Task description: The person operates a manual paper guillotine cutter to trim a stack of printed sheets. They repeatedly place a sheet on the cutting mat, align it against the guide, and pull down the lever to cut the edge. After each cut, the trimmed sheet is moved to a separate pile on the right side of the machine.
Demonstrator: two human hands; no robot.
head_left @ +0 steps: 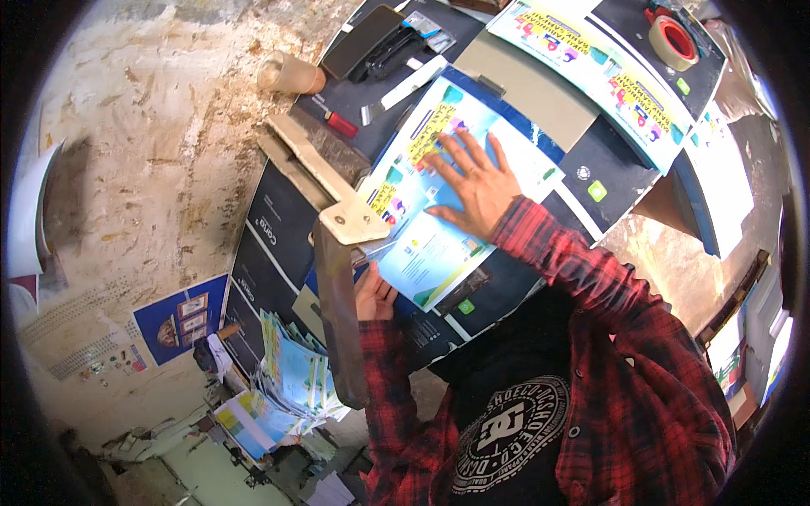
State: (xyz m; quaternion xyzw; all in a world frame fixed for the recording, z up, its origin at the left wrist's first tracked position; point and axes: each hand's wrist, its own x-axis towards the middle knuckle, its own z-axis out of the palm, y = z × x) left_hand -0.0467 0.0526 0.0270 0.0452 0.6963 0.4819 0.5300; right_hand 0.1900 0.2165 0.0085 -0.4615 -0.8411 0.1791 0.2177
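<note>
A glossy printed sheet (434,240), blue, yellow and white, lies flat on the board of a paper cutter. My right hand (481,185) rests palm down on it, fingers spread, holding nothing. The cutter's beige metal arm (354,217) runs along the sheet's left edge, and its long dark handle (339,329) points down toward me. Beside that handle, close to the sheet's lower left corner, is my left hand (375,295). Its fingers are slightly apart and bent, with part of the hand hidden by the handle. A blue bar (548,143) borders the sheet's far side.
Beyond the cutter lie a stack of printed sheets (591,72), a tape roll (673,42), a metal ruler-like strip (405,91), a red-handled tool (339,124) and a black stapler-like object (394,55). A plastic cup (291,73) stands by the wall. Trimmed paper (295,371) piles up at lower left.
</note>
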